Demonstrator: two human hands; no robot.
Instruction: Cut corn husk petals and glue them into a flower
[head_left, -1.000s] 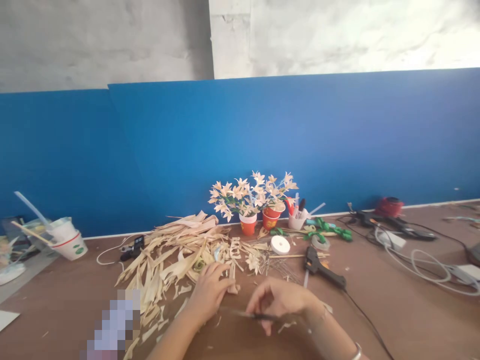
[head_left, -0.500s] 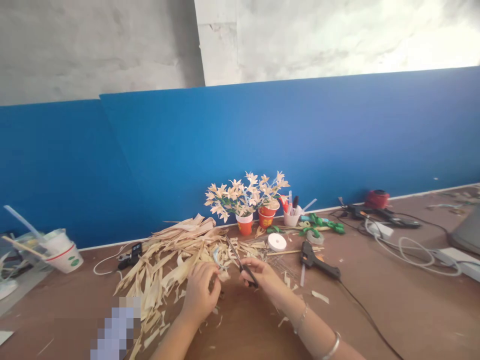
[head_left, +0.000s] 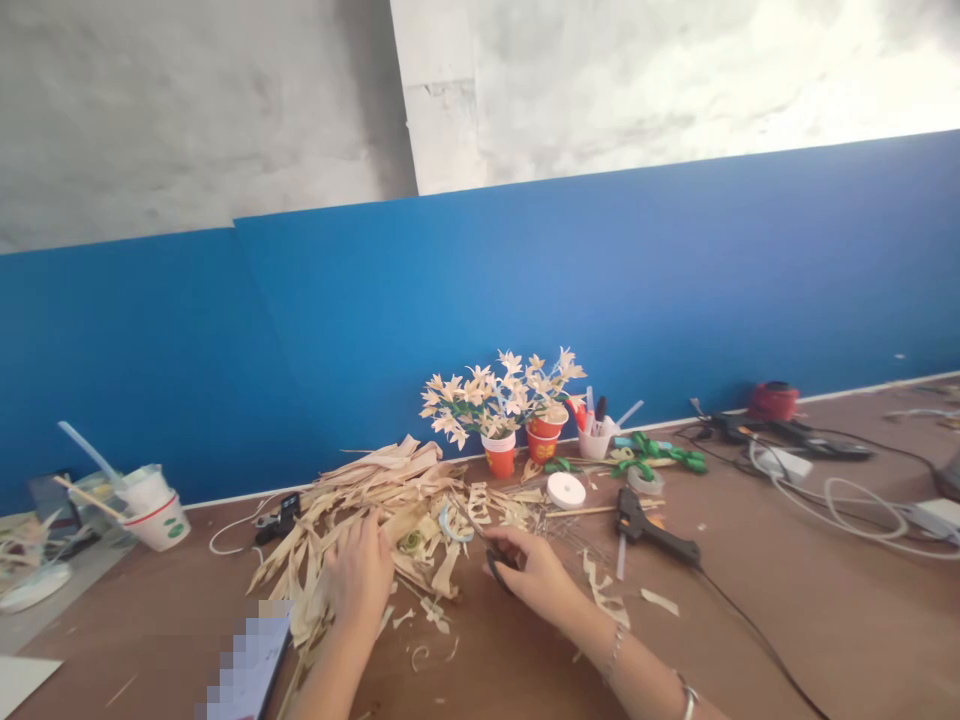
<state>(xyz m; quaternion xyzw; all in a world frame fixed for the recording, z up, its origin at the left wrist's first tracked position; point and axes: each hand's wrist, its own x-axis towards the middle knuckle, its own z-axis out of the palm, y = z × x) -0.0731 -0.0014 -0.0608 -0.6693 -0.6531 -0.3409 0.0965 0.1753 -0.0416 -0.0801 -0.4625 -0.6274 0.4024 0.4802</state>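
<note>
My left hand rests on the heap of dried pale husk strips, its fingers reaching into them; whether they pinch a strip is hidden. My right hand is closed round the dark handles of the scissors, whose blades point up and left over the small husk scraps. Cut bits and curls lie on the brown table between my hands. Behind, pale husk flowers stand in a red and white cup, beside another red cup.
A glue gun with its cord and a white tape roll lie to the right. Further right are cables and a red object. White cups stand at left, and a phone-like slab lies at front left.
My left hand has moved left, away from the scissors and onto the husk heap. My right hand still holds the scissors. The view has shifted slightly.
</note>
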